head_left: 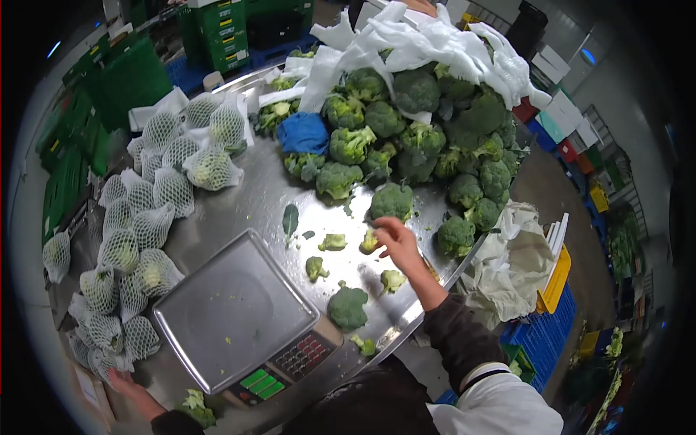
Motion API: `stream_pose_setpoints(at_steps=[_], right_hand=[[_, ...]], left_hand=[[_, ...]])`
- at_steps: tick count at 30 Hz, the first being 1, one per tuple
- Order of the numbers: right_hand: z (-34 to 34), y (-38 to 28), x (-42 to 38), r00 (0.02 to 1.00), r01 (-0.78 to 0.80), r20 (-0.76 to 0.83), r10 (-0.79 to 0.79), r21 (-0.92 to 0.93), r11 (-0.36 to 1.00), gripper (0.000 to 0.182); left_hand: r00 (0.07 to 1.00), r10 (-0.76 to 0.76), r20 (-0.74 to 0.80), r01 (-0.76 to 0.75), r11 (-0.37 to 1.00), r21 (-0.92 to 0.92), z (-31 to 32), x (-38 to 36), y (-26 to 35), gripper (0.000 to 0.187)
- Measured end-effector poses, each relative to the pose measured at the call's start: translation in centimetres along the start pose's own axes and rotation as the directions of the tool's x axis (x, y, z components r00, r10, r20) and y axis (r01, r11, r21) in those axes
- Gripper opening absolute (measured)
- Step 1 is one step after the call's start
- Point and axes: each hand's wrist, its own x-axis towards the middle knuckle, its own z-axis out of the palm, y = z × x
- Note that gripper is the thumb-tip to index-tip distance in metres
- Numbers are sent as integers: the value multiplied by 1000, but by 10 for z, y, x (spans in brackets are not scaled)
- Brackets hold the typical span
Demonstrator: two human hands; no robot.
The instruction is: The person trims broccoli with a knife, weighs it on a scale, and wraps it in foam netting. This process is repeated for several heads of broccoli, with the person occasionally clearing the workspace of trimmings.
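My right hand is over the steel table, its thumb and fingers curled around a small broccoli floret. Close by lie more loose florets, a dark leaf and a trimmed broccoli head. At the lower left, my left hand has its fingers stretched out against the nearest heads in white foam netting. A scale with a bare metal pan sits between my hands. Below it, near my left sleeve, is another broccoli piece.
A large heap of broccoli fills the table's far right, with white foam nets on top and a blue cloth beside it. Netted heads line the left side. Green crates stand behind; a crumpled pale sack is at right.
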Motion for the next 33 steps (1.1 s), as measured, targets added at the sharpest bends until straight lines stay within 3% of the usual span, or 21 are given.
stream_pose_setpoints(at_steps=[1,2,4,6,9,10,11,12,14,15,17,18,20,23,26,28,29,30,32,33], right_hand=[[-13,-5,12,991,109,-67,-117,-116,987,28],[-26,-15,27,965,202,-118,-234,-236,951,27],[-54,-32,66,794,444,-206,-572,-446,777,27],[-74,-69,92,679,457,-281,-678,-561,690,30],[-104,-97,129,666,255,-320,-674,-752,608,43],[-116,-91,144,662,177,-319,-678,-812,555,49],[-127,-83,157,733,93,-321,-600,-826,556,65],[-137,-71,170,812,9,-332,-481,-816,578,81],[-146,-46,187,897,-43,-303,-322,-785,618,98],[-144,-37,191,904,-39,-291,-314,-786,617,98],[-140,-21,196,828,133,-277,-487,-747,652,108],[-139,-17,198,834,127,-277,-478,-745,655,108],[-136,-19,203,830,192,-318,-458,-608,770,113],[-136,-26,190,818,168,-367,-444,-585,793,102],[-127,-30,161,770,168,-416,-483,-598,784,90],[-121,-28,139,792,143,-442,-421,-536,832,90],[-120,-14,136,805,164,-459,-376,-436,885,87],[-108,-26,111,902,106,-419,-105,-20,994,81],[-91,4,87,981,56,-191,27,416,908,69],[-71,-11,53,996,-5,-70,52,550,835,65]], left_hand=[[979,191,73,-202,958,202,4,-19,-7,46],[979,191,73,-202,960,195,11,-44,-6,46],[893,297,338,-375,907,193,28,-102,1,47],[909,244,338,-295,949,110,46,-157,17,44],[897,274,348,-378,884,277,45,-191,28,42],[835,257,487,-435,849,299,31,-187,20,42],[757,224,614,-493,812,313,21,-187,17,42],[762,228,606,-494,809,318,18,-197,20,42],[781,148,607,-457,798,394,13,-229,26,42],[798,118,591,-426,804,415,12,-245,31,42],[812,72,579,-374,826,422,11,-265,35,42],[815,34,578,-325,854,407,11,-271,34,43],[795,40,606,-328,868,374,19,-282,34,44],[777,41,628,-297,903,309,48,-307,37,43],[703,48,710,-341,898,277,83,-356,43,42],[581,-1,814,-271,943,195,105,-393,41,41],[538,-47,842,-212,959,190,116,-414,42,42],[491,-90,866,-152,971,187,128,-436,42,43],[331,-136,934,-21,988,151,148,-469,31,46],[289,-168,942,74,985,153,160,-485,24,51]])
